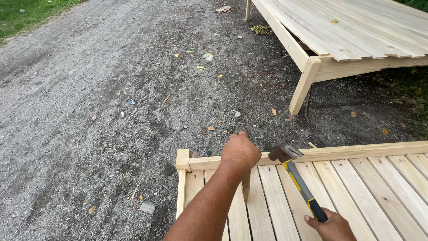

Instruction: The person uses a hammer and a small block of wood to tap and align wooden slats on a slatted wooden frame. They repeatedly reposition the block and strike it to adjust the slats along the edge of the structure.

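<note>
Gravel ground [89, 111] lies beyond a slatted frame [356, 178]. Left hand [240, 149] rests curled on the frame's rail [356, 151]. Right hand [332, 227] fingers grip a hammer [296, 178], its head just above the rail. Another frame [347, 31] stands behind.

The one camera sits on my head and looks steeply down and ahead over my arms, close to the slatted wooden frame [339, 178] that fills the lower right of its view. My left hand [240, 151] and right hand [332, 227] come in from the bottom edge, very near the lens, the right one partly cut off. Beyond them the view runs out across the gravel ground [89, 111] to a second wooden frame [347, 35] at upper right and a strip of grass [26, 11] in the top left corner.
</note>
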The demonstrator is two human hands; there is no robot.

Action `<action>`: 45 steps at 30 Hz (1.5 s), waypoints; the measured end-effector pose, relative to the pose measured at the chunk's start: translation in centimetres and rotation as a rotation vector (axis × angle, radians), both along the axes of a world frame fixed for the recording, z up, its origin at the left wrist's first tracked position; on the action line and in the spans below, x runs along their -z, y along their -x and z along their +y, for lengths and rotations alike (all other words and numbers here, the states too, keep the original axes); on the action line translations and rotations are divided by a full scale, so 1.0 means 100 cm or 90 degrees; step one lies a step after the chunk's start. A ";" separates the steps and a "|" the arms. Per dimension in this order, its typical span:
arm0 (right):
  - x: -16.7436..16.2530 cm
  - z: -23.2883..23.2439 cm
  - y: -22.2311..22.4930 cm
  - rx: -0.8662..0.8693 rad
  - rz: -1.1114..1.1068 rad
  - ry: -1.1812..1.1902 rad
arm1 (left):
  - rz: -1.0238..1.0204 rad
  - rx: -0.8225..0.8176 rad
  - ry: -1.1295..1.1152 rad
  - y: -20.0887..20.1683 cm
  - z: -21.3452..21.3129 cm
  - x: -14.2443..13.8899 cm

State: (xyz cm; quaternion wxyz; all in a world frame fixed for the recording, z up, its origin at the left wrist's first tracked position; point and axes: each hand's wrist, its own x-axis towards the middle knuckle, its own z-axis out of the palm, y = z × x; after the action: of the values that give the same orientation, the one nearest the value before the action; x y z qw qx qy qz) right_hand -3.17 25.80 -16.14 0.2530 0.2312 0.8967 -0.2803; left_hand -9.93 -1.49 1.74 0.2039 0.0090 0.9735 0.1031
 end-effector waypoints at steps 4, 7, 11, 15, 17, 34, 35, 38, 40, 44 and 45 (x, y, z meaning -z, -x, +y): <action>-0.066 -0.005 -0.004 0.121 0.132 0.119 | -0.004 -0.182 -0.176 -0.002 -0.001 -0.001; -0.078 -0.004 -0.002 0.121 0.292 0.240 | 0.006 -0.186 -0.171 -0.001 -0.001 -0.001; -0.021 0.003 -0.001 0.116 0.254 0.240 | -0.009 -0.233 -0.197 0.001 0.000 0.001; 0.040 0.004 0.003 -0.048 -0.029 -0.056 | 0.023 -0.218 -0.204 -0.003 -0.002 0.004; 0.046 0.001 0.004 -0.013 -0.085 -0.016 | 0.037 -0.181 -0.176 -0.004 -0.003 0.003; 0.032 -0.014 0.008 -0.070 -0.131 -0.084 | 0.057 -0.210 -0.245 0.006 -0.005 0.017; 0.033 -0.014 0.010 -0.079 -0.120 -0.087 | 0.069 -0.199 -0.253 0.006 -0.007 0.020; 0.037 -0.021 0.007 -0.084 -0.112 -0.085 | 0.106 -0.109 -0.325 -0.003 -0.011 0.025; 0.039 -0.024 0.003 -0.057 -0.125 -0.078 | 0.086 -0.032 -0.307 -0.015 -0.003 0.025; 0.042 -0.027 0.000 -0.071 -0.089 -0.082 | 0.140 0.177 -0.252 -0.034 0.010 0.022; 0.041 -0.028 0.001 -0.074 -0.097 -0.078 | 0.138 0.155 -0.265 -0.032 0.006 0.019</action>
State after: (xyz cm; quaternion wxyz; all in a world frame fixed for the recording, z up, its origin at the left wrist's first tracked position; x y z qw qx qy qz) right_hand -3.23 23.04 -20.27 0.3215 0.2149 0.9021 -0.1912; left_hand -6.72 -0.93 -0.20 0.1030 0.1788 0.9392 0.2746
